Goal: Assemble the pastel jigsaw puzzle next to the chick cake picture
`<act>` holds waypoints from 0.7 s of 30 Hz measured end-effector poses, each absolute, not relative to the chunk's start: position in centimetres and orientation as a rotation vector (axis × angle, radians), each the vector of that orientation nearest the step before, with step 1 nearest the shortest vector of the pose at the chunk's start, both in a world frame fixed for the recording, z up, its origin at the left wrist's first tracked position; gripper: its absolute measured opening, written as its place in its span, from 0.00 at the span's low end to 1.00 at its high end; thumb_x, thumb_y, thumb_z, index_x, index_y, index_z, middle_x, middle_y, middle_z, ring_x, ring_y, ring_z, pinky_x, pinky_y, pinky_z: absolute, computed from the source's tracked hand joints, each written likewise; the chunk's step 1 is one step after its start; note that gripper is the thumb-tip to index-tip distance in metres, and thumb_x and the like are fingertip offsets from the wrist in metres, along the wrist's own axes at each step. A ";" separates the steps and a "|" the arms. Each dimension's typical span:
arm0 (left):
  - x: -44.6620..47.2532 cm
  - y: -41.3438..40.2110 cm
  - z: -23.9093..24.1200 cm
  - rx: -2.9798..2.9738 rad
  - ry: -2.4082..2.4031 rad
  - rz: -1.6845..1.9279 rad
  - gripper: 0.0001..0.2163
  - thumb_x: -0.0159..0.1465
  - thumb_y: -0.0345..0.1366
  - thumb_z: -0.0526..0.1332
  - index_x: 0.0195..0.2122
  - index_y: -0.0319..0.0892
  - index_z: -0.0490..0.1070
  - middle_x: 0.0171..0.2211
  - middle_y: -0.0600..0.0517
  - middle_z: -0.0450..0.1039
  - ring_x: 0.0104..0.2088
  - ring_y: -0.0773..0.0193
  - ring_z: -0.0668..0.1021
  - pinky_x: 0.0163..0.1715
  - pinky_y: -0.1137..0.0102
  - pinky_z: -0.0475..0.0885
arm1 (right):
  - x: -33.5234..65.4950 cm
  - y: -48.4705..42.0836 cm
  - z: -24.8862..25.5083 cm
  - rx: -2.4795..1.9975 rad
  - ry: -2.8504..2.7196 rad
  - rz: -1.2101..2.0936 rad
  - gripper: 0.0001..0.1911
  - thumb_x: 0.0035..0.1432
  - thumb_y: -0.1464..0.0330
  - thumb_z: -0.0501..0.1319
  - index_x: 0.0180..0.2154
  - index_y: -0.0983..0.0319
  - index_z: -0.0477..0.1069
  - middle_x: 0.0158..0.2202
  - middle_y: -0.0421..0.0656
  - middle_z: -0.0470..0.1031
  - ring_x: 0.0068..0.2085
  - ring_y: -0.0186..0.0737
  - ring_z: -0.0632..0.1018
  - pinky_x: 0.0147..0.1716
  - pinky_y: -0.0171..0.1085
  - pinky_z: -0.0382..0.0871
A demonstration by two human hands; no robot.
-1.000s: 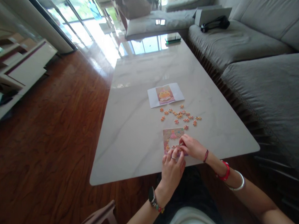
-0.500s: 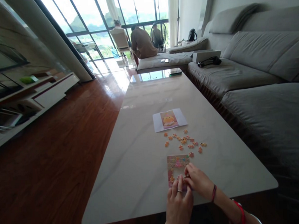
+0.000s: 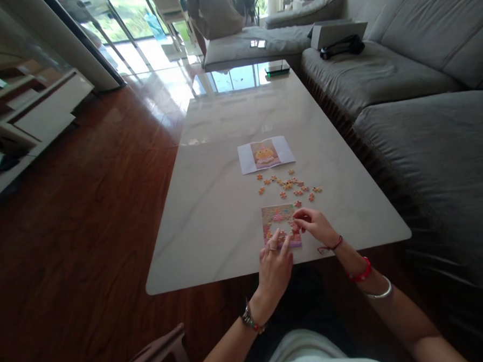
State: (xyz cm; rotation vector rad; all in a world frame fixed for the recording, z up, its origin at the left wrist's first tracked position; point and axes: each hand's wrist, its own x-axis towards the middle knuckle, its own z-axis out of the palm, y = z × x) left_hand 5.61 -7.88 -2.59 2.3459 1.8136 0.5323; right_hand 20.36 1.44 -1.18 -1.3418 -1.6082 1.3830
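Observation:
A small square jigsaw puzzle (image 3: pixel 266 215) lies near the front edge of the table, its middle showing a pale gap ringed by pink and yellow pieces. My left hand (image 3: pixel 275 263) rests on its lower part, fingers stretched out and apart. At the puzzle's right edge, the thumb and index finger of my right hand (image 3: pixel 317 226) are pinched; whatever is between them is too small to make out. Several loose puzzle pieces (image 3: pixel 287 185) are scattered just beyond the puzzle. Behind them lies a creased sheet of paper (image 3: pixel 246 159) printed with a yellow figure.
The glossy white table (image 3: pixel 211 215) has rounded corners. A dark-edged flat device (image 3: pixel 277 68) lies at its far end. A grey sofa (image 3: pixel 429 133) runs along the right side. A person (image 3: pixel 214 12) sits beyond the table. A chair part (image 3: pixel 157 350) shows at the lower left.
My view has tilted down, showing more of both arms. My right hand has shifted from the puzzle's lower middle to its right edge. My left hand stays on the lower part.

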 end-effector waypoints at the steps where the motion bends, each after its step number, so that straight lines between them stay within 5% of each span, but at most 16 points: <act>1: 5.7 -7.8 -2.5 2.285 1.812 0.557 0.20 0.57 0.30 0.52 0.52 0.46 0.56 0.54 0.45 0.54 0.50 0.57 0.64 0.43 0.63 0.65 | 20.6 1.7 -1.3 -1.325 -1.531 1.420 0.09 0.47 0.66 0.56 0.32 0.64 0.65 0.25 0.40 0.69 0.24 0.31 0.71 0.23 0.32 0.66; 8: 4.7 -4.9 -0.9 1.918 1.760 0.923 0.17 0.58 0.30 0.50 0.49 0.41 0.58 0.47 0.45 0.59 0.48 0.62 0.65 0.46 0.65 0.64 | 20.7 3.2 -1.0 -1.238 -1.481 1.490 0.10 0.44 0.66 0.59 0.31 0.64 0.66 0.25 0.40 0.70 0.26 0.33 0.73 0.22 0.32 0.69; 14: 2.9 -3.0 -0.5 2.043 1.798 0.627 0.11 0.57 0.32 0.54 0.42 0.43 0.64 0.35 0.50 0.65 0.35 0.64 0.70 0.36 0.69 0.68 | 20.1 4.6 -1.1 -1.325 -1.841 1.333 0.06 0.46 0.72 0.56 0.30 0.64 0.68 0.24 0.40 0.70 0.24 0.31 0.72 0.24 0.32 0.68; 21: 5.9 -5.2 -1.6 2.519 1.513 0.434 0.17 0.59 0.38 0.51 0.51 0.44 0.58 0.50 0.49 0.62 0.49 0.59 0.64 0.44 0.64 0.63 | 20.4 4.4 -1.5 -1.374 -1.960 1.110 0.05 0.47 0.73 0.55 0.29 0.63 0.67 0.25 0.40 0.71 0.26 0.31 0.72 0.27 0.31 0.65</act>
